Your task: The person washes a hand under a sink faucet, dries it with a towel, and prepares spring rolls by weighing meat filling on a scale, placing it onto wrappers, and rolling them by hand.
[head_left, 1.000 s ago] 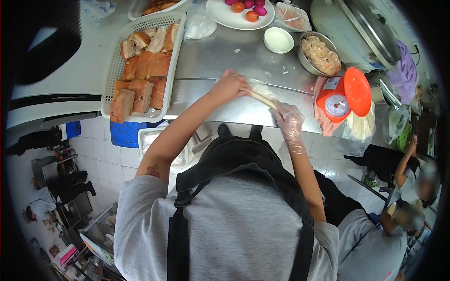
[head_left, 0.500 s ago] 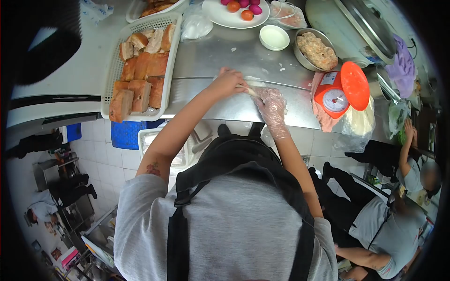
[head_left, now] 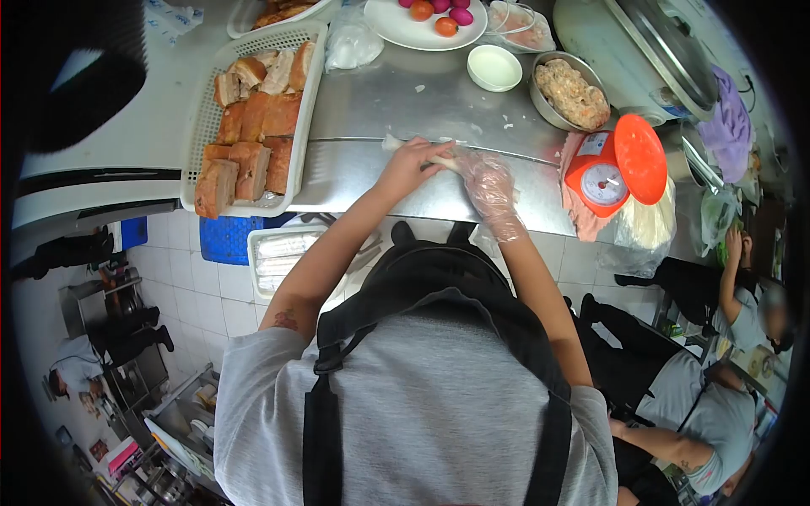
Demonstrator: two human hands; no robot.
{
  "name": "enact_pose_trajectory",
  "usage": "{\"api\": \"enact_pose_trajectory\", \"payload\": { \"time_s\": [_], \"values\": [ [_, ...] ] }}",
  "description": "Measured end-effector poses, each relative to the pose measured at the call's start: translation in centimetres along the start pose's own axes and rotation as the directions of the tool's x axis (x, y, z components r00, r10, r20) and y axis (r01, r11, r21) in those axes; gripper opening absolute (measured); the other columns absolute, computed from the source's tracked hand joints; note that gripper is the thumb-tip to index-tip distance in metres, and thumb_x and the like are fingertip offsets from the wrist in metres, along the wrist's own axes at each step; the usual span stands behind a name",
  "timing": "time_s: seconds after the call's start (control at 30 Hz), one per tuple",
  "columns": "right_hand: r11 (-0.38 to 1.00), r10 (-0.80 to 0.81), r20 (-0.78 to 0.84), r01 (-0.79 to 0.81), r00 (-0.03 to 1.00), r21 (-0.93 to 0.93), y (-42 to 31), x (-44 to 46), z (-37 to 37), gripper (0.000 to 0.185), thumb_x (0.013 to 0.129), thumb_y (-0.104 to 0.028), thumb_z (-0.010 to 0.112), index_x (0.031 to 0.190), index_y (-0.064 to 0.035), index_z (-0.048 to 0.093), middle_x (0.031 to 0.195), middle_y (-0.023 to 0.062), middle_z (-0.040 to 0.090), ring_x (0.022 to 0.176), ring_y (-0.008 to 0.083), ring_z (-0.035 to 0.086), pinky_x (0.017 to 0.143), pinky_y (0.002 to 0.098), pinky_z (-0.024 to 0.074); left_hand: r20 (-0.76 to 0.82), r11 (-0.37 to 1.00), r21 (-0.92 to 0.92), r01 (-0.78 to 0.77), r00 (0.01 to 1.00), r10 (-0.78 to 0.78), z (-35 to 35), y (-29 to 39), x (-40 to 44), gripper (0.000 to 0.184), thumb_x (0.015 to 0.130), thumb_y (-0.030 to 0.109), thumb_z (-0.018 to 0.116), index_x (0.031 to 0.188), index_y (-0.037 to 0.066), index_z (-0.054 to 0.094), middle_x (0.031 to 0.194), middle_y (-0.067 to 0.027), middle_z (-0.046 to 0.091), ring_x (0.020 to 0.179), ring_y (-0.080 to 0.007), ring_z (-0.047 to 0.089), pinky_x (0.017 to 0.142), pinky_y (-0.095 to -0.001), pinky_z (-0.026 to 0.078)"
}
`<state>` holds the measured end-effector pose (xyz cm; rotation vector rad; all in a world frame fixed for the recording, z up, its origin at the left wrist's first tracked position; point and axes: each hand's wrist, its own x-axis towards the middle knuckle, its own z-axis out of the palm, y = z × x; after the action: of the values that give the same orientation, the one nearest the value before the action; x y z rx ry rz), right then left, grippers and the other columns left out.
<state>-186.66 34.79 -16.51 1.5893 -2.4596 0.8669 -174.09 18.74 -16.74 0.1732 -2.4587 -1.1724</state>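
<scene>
Nearest you, below the edge of the tabletop and beside your left forearm, one white tray holds at least three long white pieces. On the tabletop's near strip, your two hands share one pale roll: your bare left hand pinches it with narrowed fingers, and your right hand, in a clear plastic glove, is closed around its other end, which is hidden. The roll looks off-white, slim and soft, and lies slantwise between them; a whitish piece shows just beyond your left fingers. To your left, one white basket carries about a dozen browned meat blocks, overlapping too much to count exactly. To your right, one red scale with a tilted pan stands on one pink cloth, near one bag of pale contents. Farther out are one metal bowl of pinkish mixture, one small white bowl, and one white plate with two orange and at least three magenta round pieces. One big lidded pot stands at the far right.
</scene>
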Motion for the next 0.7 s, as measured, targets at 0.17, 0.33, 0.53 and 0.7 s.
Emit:
{"api": "enact_pose_trajectory", "payload": {
  "time_s": [0.17,0.33,0.53,0.7],
  "values": [
    [0.998,-0.061,-0.037,0.060,0.997,-0.030,-0.4,-0.6,-0.2,0.022,0.079,-0.023,0.074,0.097,-0.0112,0.073,0.079,0.0089,0.068,0.079,0.0294,0.065,0.075,0.0442,0.0512,0.058,1.000,0.009,0.025,0.998,-0.026,-0.5,-0.2,0.6,0.052,0.079,0.009,0.074,0.130,0.013,0.063,0.103,-0.0035,0.072,0.095,-0.0260,0.061,0.088,-0.0368,0.050],
    [0.996,-0.071,-0.125,0.063,0.990,-0.065,1.8,-3.5,-3.1,0.027,0.074,-0.020,0.079,0.099,-0.0109,0.074,0.080,0.0065,0.070,0.078,0.0258,0.066,0.077,0.0414,0.0522,0.111,0.999,0.039,0.012,0.994,-0.017,-0.7,-0.7,1.2,0.047,0.082,0.012,0.072,0.129,0.013,0.064,0.104,-0.0030,0.072,0.095,-0.0264,0.061,0.088,-0.0373,0.050],
    [0.991,0.043,-0.006,-0.043,0.999,-0.125,3.6,-6.1,-7.4,0.039,0.071,-0.027,0.081,0.106,-0.0121,0.074,0.083,0.0059,0.072,0.084,0.0256,0.067,0.083,0.0410,0.0501,0.193,0.994,0.082,0.067,0.978,-0.081,-1.5,-0.2,2.1,0.045,0.083,0.016,0.072,0.127,0.014,0.065,0.103,-0.0036,0.073,0.089,-0.0271,0.063,0.085,-0.0375,0.050],
    [0.983,0.055,-0.042,-0.061,0.998,-0.172,-0.1,-2.3,-7.2,0.043,0.073,-0.028,0.079,0.110,-0.0087,0.070,0.111,0.0112,0.067,0.105,0.0300,0.061,0.092,0.0441,0.0465,0.248,0.992,0.039,0.122,0.960,-0.128,-1.8,-0.4,3.0,0.042,0.083,0.019,0.073,0.125,0.014,0.067,0.100,-0.0056,0.074,0.087,-0.0267,0.064,0.084,-0.0373,0.051]
  ]
}}
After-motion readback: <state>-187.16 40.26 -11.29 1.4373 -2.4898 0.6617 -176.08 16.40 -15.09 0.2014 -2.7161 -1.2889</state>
